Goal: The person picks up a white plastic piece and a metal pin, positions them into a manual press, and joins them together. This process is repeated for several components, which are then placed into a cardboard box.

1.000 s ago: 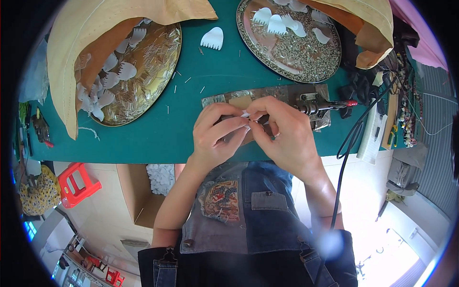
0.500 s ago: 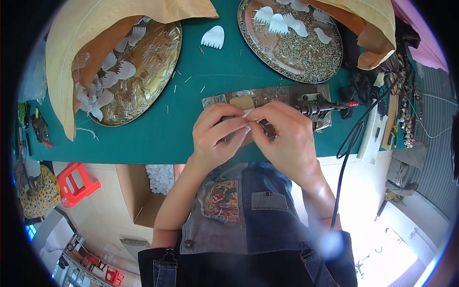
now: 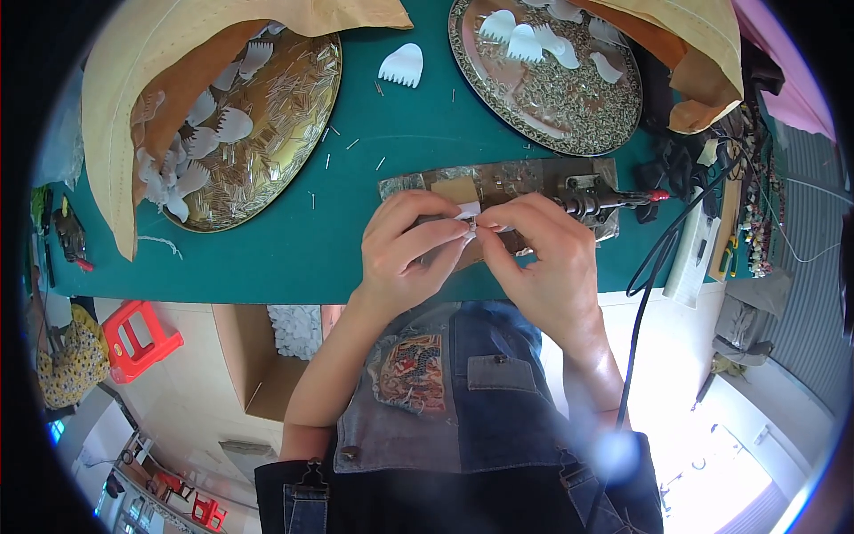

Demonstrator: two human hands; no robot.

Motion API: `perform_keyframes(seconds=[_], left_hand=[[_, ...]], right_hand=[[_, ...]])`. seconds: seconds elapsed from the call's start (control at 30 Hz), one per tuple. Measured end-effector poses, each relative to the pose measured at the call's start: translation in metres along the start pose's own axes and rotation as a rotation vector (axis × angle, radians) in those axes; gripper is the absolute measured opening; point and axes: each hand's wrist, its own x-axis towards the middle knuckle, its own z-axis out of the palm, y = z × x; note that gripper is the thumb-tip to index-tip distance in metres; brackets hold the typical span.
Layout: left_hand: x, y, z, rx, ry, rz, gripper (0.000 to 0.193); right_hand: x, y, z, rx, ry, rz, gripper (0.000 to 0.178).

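In front of my body, over a worn board [image 3: 511, 175], both hands meet at a small white piece [image 3: 469, 211]. My left hand [image 3: 405, 249] pinches it between thumb and fingers, which hide most of its shape. At its right edge the thumb and forefinger of my right hand [image 3: 547, 254] are pressed together; whatever they hold is too small to make out. Just right of my right hand's fingers, a toggle clamp [image 3: 592, 200] with a red tip is mounted on the board. A white toothed comb piece [image 3: 401, 66] lies alone farther back on the green table.
A gold round tray [image 3: 298, 116] of thin metal pins and white combs stands left, partly under tan paper [image 3: 111, 116]. Another round tray [image 3: 569, 120] holds small metal bits and combs. Loose pins lie between. A black cable [image 3: 654, 258] hangs over the right table edge.
My right hand has moved slightly right, away from the left. More of the white piece now shows between my fingertips.
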Motion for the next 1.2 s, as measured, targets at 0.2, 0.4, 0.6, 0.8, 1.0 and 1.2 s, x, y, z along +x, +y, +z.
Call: perform_keyframes(seconds=[0.2, 0.4, 0.6, 0.8, 1.0, 1.2], left_hand=[[-0.0006, -0.0005, 0.0008, -0.004, 0.011, 0.006, 0.023], [-0.0008, -0.0009, 0.0047, 0.002, 0.062, -0.014, 0.026], [0.0003, -0.0006, 0.0040, 0.002, 0.058, -0.016, 0.025], [0.0012, -0.0012, 0.0037, 0.002, 0.056, -0.005, 0.024], [0.0016, 0.0029, 0.0047, -0.032, 0.096, -0.055, 0.030], [0.0009, 0.0041, -0.0020, -0.012, 0.009, -0.127, 0.033]], right_hand=[[-0.0013, -0.0037, -0.0019, -0.030, 0.018, 0.013, 0.014], [-0.0040, -0.0010, 0.0011, -0.055, 0.008, -0.005, 0.013], [-0.0050, -0.0014, 0.0038, -0.037, 0.002, 0.025, 0.013], [-0.0056, -0.0017, 0.0059, -0.022, 0.018, 0.017, 0.013], [-0.0067, -0.0010, 0.0066, -0.024, 0.014, 0.013, 0.014], [-0.0081, -0.0024, 0.0074, -0.008, 0.014, 0.033, 0.017]])
